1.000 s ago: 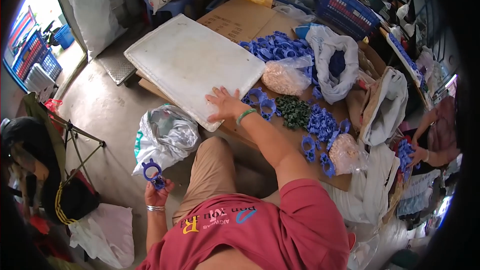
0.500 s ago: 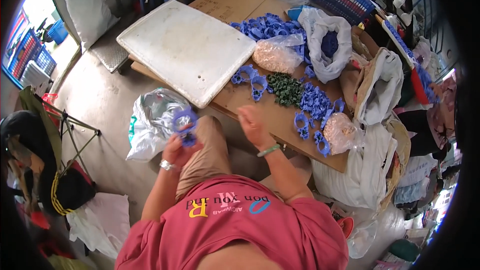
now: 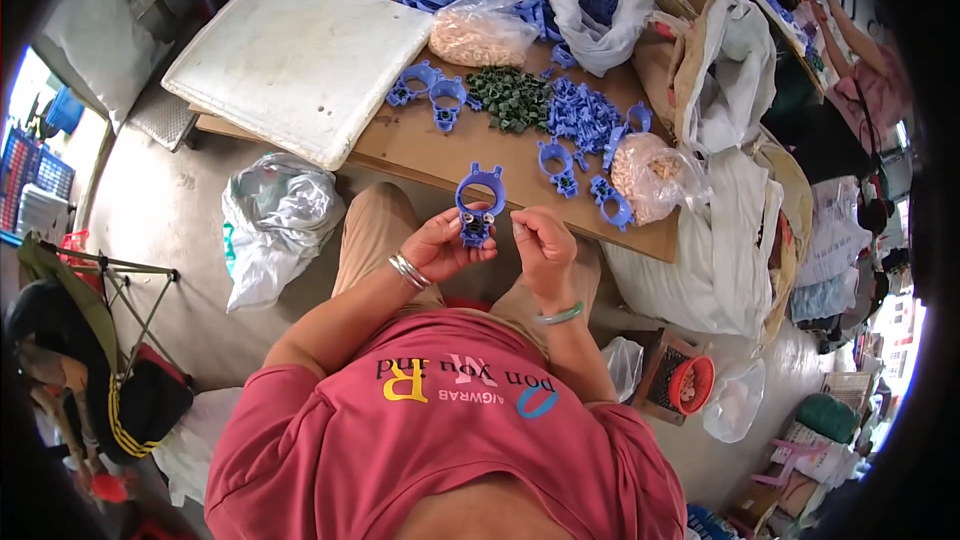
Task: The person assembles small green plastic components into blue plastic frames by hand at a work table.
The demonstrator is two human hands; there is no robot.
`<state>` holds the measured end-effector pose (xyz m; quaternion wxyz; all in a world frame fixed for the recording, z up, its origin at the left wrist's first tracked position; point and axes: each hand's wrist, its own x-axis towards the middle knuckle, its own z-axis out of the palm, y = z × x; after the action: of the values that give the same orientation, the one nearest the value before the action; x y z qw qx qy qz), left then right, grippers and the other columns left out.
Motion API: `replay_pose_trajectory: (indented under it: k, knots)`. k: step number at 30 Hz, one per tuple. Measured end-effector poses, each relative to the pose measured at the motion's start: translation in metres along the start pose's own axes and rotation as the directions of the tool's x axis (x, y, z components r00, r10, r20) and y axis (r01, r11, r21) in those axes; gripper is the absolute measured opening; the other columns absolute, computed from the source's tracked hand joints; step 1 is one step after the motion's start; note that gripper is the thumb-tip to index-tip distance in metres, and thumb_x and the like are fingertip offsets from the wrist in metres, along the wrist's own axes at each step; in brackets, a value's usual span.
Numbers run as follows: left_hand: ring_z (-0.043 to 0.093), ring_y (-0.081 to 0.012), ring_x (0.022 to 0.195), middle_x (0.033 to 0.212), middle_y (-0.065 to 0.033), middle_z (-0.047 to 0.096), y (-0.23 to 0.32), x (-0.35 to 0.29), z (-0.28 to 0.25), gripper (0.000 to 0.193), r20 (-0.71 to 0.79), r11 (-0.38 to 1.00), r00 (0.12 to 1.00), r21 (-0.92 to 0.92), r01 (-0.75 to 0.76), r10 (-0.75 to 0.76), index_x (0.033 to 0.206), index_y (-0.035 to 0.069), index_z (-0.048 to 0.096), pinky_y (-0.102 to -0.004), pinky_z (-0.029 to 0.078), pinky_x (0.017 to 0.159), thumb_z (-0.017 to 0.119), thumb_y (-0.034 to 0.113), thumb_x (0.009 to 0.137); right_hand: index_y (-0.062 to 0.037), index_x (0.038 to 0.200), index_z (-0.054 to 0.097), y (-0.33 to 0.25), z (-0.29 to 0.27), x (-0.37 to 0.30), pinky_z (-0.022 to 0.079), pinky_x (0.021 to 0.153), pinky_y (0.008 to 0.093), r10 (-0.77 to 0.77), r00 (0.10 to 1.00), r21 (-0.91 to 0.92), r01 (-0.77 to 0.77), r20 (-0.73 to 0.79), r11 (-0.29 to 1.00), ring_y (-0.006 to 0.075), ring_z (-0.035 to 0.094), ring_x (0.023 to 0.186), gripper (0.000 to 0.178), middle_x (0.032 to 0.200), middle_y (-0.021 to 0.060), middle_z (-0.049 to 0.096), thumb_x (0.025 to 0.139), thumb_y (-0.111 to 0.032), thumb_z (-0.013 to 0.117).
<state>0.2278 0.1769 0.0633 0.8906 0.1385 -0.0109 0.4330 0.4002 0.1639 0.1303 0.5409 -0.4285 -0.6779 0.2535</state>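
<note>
In front of the table edge, my left hand (image 3: 447, 247) grips a blue plastic ring part (image 3: 480, 185) with small ears on top, held upright. Small black and white pieces sit at the ring's lower end. Close beside it, my right hand (image 3: 545, 248) is closed, thumb against curled fingers; whatever it may hold is too small to make out. More blue ring parts (image 3: 447, 100) lie on the cardboard-covered table (image 3: 400, 145). Between them are a pile of small dark green pieces (image 3: 510, 97) and a pile of small blue pieces (image 3: 583, 120).
Clear bags of pale pieces (image 3: 484, 32) (image 3: 643, 180) rest on the table. A white board (image 3: 300, 65) covers its left side. A white sack (image 3: 600, 40) stands at the back. A silvery bag (image 3: 280, 210) and a red bowl (image 3: 690, 385) flank my legs. Another person's arm (image 3: 850, 35) shows far right.
My left hand has brought the blue ring part rightward, from above the silvery bag to in front of my lap. My right hand is now beside it. The whole view has shifted.
</note>
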Motion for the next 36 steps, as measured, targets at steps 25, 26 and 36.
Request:
replay_pose_trajectory:
  k: [25, 26, 36]
  knots:
    - [0.056, -0.0272, 0.095, 0.109, -0.0149, 0.054, -0.001, -0.033, -0.008, 0.046, -0.145, 0.996, 0.986, 0.058, -0.071, 0.079, 0.123, 0.003, 0.041, -0.0399, 0.045, 0.086, 0.058, 0.012, 0.082, -0.0001, 0.085, 0.059, 0.001, 0.027, 0.005, 0.045, 0.053, 0.031, -0.057, 0.924, -0.082, 0.095, 0.378, 0.992, 0.0243, 0.058, 0.06, 0.011, 0.07, 0.012, 0.058, 0.074, 0.001, 0.058]
    - [0.056, -0.0272, 0.095, 0.109, -0.0149, 0.054, -0.001, -0.033, -0.008, 0.046, -0.145, 0.996, 0.987, 0.058, -0.068, 0.075, 0.123, 0.003, 0.041, -0.0399, 0.045, 0.086, 0.058, 0.012, 0.082, -0.0002, 0.084, 0.059, 0.003, 0.026, 0.004, 0.046, 0.054, 0.0314, -0.085, 0.919, -0.103, 0.134, 0.385, 0.986, 0.025, 0.058, 0.061, 0.01, 0.07, 0.0121, 0.058, 0.074, 0.001, 0.059]
    - [0.051, -0.0221, 0.105, 0.116, -0.0102, 0.051, -0.007, -0.027, -0.003, 0.046, -0.194, 0.984, 0.975, 0.163, -0.076, 0.108, 0.125, 0.004, 0.04, -0.0405, 0.041, 0.092, 0.057, 0.013, 0.082, -0.0015, 0.08, 0.058, 0.006, 0.028, -0.002, 0.046, 0.055, 0.0314, -0.054, 0.976, -0.14, 0.084, 0.21, 0.987, 0.027, 0.058, 0.062, 0.009, 0.072, 0.0132, 0.058, 0.072, 0.002, 0.057]
